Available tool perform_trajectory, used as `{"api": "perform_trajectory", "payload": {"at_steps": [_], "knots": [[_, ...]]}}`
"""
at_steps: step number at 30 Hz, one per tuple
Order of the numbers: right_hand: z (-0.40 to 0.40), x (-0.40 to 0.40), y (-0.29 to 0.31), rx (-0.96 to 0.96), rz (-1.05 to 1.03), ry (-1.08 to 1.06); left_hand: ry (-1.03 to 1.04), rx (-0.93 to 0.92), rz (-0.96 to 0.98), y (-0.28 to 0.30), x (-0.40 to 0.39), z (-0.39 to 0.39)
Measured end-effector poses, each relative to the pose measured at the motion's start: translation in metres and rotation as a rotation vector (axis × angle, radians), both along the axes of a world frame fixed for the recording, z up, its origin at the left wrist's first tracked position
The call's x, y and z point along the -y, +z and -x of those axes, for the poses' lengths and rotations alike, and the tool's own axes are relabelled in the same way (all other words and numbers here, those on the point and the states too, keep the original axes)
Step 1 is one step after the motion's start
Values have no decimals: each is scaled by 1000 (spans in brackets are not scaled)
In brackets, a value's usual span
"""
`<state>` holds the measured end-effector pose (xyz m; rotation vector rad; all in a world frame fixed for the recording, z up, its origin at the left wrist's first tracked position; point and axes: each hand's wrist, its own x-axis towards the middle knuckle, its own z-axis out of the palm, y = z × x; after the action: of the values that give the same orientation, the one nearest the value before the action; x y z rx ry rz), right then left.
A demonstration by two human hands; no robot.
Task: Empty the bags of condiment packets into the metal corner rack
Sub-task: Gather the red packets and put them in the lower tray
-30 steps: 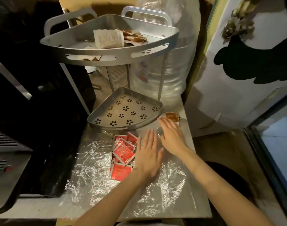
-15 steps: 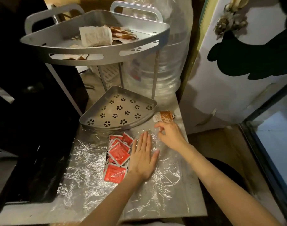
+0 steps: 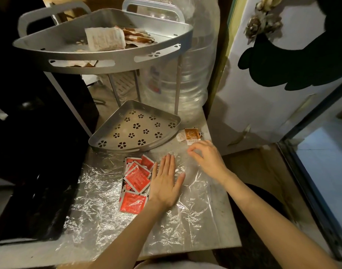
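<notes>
The metal corner rack has an upper shelf (image 3: 108,59) that holds white packets (image 3: 106,38) and brown ones, and a perforated lower shelf (image 3: 131,148) with nothing in it. In front of the rack a clear plastic bag (image 3: 193,193) lies flat on the steel table, with several red condiment packets (image 3: 137,177) bunched at its left side. My left hand (image 3: 166,183) rests flat on the bag just right of the red packets, fingers straight. My right hand (image 3: 207,160) is at the bag's far right corner, thumb and forefinger pinched on the plastic. One orange packet (image 3: 191,134) lies loose beside the lower shelf.
A big clear water bottle (image 3: 193,78) stands behind the rack on the right. A black appliance (image 3: 30,133) fills the left side. Crinkled clear plastic (image 3: 96,191) covers the table's left part. A white door (image 3: 263,113) is at the right, past the table's edge.
My right hand has drawn back from the orange packet to the bag's corner and its fingers have curled into a pinch. My left hand has stayed flat on the bag.
</notes>
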<state>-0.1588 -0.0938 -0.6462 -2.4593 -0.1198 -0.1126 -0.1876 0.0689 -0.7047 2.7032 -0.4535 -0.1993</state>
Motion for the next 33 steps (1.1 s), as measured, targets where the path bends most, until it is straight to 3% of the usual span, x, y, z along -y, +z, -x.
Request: {"api": "perform_trajectory", "payload": {"at_steps": [8,15,20,26,33], "knots": [[13,13,-2,-65,-182,-116,-32,34,45,2,-2,2],[21,34,6,-129,-583,-346,8,15,246,6,-5,1],[31,40,0,-151,-651,-440,-16,69,214,7,-4,1],[37,32,5,-157,-736,-505,-59,224,362,18,-13,10],[44,23,11,-198,-871,-518,-210,195,214,36,-13,42]]}}
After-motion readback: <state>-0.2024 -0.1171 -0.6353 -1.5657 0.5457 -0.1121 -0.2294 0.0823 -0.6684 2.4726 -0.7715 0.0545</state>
